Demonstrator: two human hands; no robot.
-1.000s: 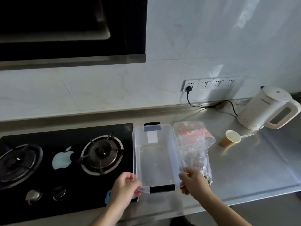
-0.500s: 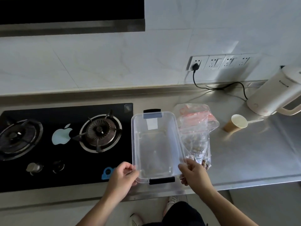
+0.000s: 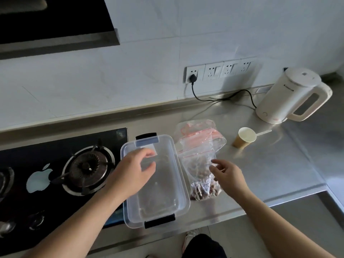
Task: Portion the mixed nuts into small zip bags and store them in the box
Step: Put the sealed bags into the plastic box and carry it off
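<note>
Brushed steel worktop (image 3: 279,170) carries a clear lidded plastic box (image 3: 158,183); the left hand (image 3: 134,172) hovers over it, relaxed, empty. Just right, the slack, slippery clear bag of nuts (image 3: 200,170) likely wants pinching near its red seal; the right hand (image 3: 228,174) spreads beside it, holding nothing.

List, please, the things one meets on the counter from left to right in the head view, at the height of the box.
Gas burner → left hand → clear plastic box → bag of mixed nuts → right hand → paper cup → white electric kettle.
</note>
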